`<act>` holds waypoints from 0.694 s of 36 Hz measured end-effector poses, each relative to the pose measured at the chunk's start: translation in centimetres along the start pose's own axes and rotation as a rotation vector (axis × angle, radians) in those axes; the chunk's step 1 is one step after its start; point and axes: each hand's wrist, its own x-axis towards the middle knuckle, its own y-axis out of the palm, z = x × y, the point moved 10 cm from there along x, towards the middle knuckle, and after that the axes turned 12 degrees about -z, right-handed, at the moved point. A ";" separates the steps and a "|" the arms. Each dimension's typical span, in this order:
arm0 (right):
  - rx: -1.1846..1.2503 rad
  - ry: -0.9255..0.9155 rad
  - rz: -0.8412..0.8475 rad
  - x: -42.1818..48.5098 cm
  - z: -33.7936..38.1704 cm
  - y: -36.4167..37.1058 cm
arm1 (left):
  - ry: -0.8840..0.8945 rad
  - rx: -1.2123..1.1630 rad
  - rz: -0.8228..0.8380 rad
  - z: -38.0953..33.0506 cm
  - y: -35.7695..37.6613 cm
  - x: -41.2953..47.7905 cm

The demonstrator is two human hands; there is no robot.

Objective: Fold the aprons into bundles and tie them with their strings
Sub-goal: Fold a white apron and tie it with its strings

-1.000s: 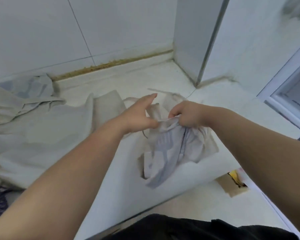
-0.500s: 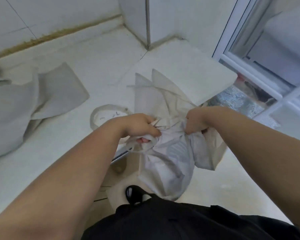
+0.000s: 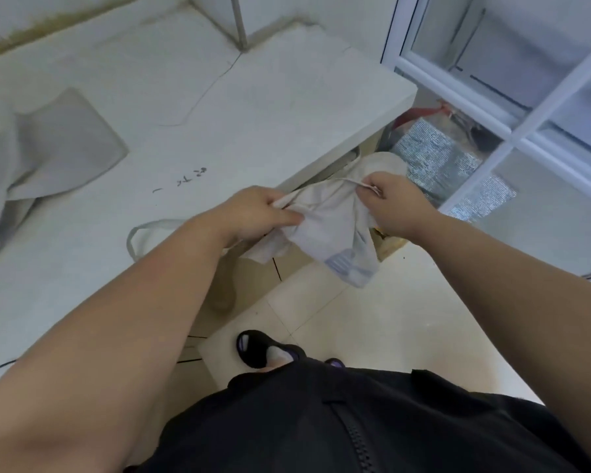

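The left hand's fingers [image 3: 282,217] are curled tight around a gathered edge of a pale grey apron [image 3: 325,230]. The right hand's fingertips [image 3: 371,186] pinch the apron's opposite side together with a thin string [image 3: 338,180], which runs across the top of the cloth between the two hands. The left hand [image 3: 253,213] and right hand [image 3: 394,208] hold the crumpled apron in the air, just past the front edge of a white counter [image 3: 270,107], with its lower corner hanging over the cream tiled floor [image 3: 372,322].

A strap loop [image 3: 140,233] from the apron lies on the counter beside the left wrist. Further left on the counter is a second apron [image 3: 62,148], spread loosely and well apart from the hands. A few small dark marks [image 3: 191,175] sit on the counter between the two aprons.

Behind the held apron, under the counter's end, is a silvery bag [image 3: 434,155], partly hidden by the cloth and the right hand. A white window frame [image 3: 526,138] stands to the right. Below are a black sandal [image 3: 260,349] and the person's black garment [image 3: 355,425].
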 end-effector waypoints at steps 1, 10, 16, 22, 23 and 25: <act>0.000 0.009 -0.010 -0.3 -0.3 -0.2 | 0.025 0.001 -0.024 -0.3 -0.1 0.0; 0.106 0.064 0.217 -2.6 0.3 1.8 | 0.207 0.029 -0.118 -3.0 0.3 -1.6; 0.071 -0.088 0.059 -2.5 2.8 1.2 | 0.271 -0.056 -0.122 -5.1 -0.8 -2.4; 0.125 0.068 -0.169 -1.1 1.1 -2.3 | 0.174 0.446 0.016 -0.4 -0.5 -1.8; 0.104 0.072 -0.123 -1.0 1.0 -1.9 | 0.160 0.412 -0.029 -0.1 -1.1 -1.8; -0.004 0.043 -0.029 -1.1 1.2 -1.0 | 0.121 0.237 -0.129 -0.1 -2.4 -1.7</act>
